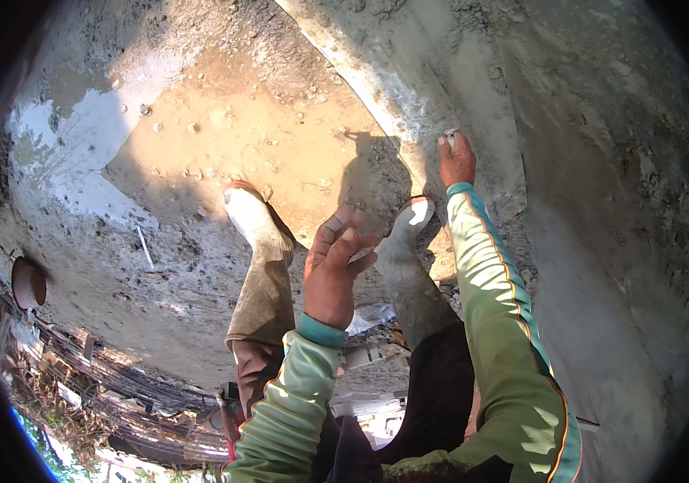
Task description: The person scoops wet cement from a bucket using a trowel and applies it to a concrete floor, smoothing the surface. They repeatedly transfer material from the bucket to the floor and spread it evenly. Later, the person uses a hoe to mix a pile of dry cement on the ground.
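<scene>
My left hand (331, 270) is raised in front of me, between my two boots. Its fingers are half bent and apart, with nothing visible in them. Farther ahead and to the right, my right hand (458, 158) is over a long grey, mud-smeared strip (473, 97). The fingers of that hand are closed, and a small pale bit shows between the fingertips, too small to name. Whether this hand touches the strip I cannot tell. Both forearms are in green sleeves with orange piping.
My muddy boots (257, 233) stand on wet ground beside a shallow brown puddle (224, 137) with small stones. A round rusty-brown container (29, 283) lies at the left. Long rods (119, 378) and debris are heaped at the lower left. Wet grey mud (610, 161) spreads on the right.
</scene>
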`<state>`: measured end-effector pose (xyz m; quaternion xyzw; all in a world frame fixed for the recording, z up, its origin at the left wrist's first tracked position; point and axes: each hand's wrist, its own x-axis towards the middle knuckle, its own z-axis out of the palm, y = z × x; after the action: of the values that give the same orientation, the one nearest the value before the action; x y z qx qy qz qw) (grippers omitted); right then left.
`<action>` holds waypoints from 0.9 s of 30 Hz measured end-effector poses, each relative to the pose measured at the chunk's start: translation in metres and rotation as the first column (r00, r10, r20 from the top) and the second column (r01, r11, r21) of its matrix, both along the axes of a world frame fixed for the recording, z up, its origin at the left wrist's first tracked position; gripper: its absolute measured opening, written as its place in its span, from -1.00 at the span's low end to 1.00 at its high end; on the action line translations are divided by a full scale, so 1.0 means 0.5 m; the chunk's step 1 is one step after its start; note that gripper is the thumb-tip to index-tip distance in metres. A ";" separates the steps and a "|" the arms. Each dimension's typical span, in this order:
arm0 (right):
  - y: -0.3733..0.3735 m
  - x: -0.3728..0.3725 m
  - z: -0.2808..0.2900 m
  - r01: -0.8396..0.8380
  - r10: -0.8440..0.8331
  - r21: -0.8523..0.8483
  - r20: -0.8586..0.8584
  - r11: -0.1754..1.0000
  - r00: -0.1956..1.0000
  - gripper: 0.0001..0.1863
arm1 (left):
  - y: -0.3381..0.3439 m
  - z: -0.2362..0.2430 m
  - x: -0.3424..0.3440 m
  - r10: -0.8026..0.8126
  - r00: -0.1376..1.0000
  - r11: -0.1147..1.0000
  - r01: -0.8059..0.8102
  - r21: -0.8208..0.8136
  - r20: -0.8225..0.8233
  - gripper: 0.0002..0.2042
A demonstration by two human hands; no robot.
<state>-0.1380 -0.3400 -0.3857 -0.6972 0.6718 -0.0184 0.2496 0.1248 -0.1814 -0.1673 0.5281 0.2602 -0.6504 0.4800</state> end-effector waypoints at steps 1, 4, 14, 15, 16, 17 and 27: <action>-0.026 0.021 -0.020 -0.002 0.002 -0.035 -0.016 0.999 1.000 -0.59 | -0.005 0.002 -0.001 -0.010 1.000 1.000 0.010 0.004 0.005 -0.55; -0.174 0.096 -0.036 0.222 -0.217 -0.064 0.073 0.973 0.973 -0.59 | -0.011 0.007 0.001 -0.025 0.999 1.000 0.025 -0.015 0.033 -0.54; -0.361 0.100 -0.109 0.422 -0.418 0.036 0.234 0.906 0.878 -0.67 | -0.034 0.006 -0.028 -0.122 0.990 0.992 0.123 -0.015 0.066 -0.49; -0.331 0.082 -0.104 0.436 -0.432 0.013 0.178 0.900 0.884 -0.67 | -0.033 0.006 -0.030 -0.133 0.988 0.991 0.135 -0.020 0.080 -0.48; -0.309 0.065 -0.091 0.463 -0.461 0.033 0.168 0.886 0.871 -0.67 | -0.030 0.006 -0.031 -0.120 0.990 0.992 0.122 -0.016 0.080 -0.47; -0.287 0.046 -0.079 0.489 -0.491 0.052 0.159 0.871 0.857 -0.67 | -0.028 0.003 -0.033 -0.107 0.991 0.994 0.108 -0.013 0.079 -0.47; -0.151 -0.160 0.026 0.630 -0.679 0.266 0.171 0.730 0.714 -0.64 | -0.025 -0.001 -0.053 -0.075 0.995 0.997 0.076 -0.008 0.072 -0.55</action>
<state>-0.2178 -0.4155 -0.3727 -0.3774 0.8359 -0.1325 0.3760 0.0985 -0.1939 -0.1679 0.5579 0.2191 -0.6502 0.4669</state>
